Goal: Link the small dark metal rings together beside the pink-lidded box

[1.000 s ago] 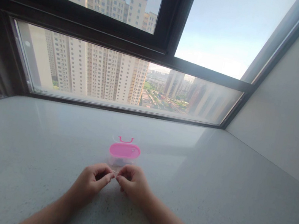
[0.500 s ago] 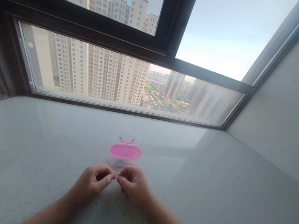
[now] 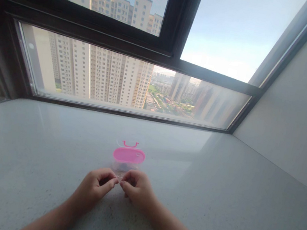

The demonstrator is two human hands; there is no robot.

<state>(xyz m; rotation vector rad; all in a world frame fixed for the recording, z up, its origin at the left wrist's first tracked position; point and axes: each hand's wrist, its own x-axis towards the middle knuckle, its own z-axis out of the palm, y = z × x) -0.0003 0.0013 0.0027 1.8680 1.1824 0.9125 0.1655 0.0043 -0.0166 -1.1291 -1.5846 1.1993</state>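
Right at your fingertips is a small, pale, thin piece [image 3: 119, 179], too tiny for its shape or material to be made out; it sits in the narrow gap between your two hands, low in the middle of the view. Your left hand [image 3: 96, 185] pinches it from the left between thumb and forefinger, the other fingers curled under. Your right hand [image 3: 136, 188] meets it from the right with thumb and forefinger also drawn together, the tips just beside those of the left. Just beyond your fingers stands a clear plastic container [image 3: 116, 165], with dim contents behind its wall that you cannot tell apart. Its elongated, round-ended pink top [image 3: 127, 155] carries a small round mark near the right end, and behind that shows a curved pink handle [image 3: 130, 145]. Under all this spreads a pale, speckled, glossy stone-like sill [image 3: 215, 205], with your forearms reaching across it from the near edge. Farther off, a dark-framed window [image 3: 124, 42] looks onto tall beige apartment blocks [image 3: 106, 77], and a plain pale wall [image 3: 300, 109] closes the right side.
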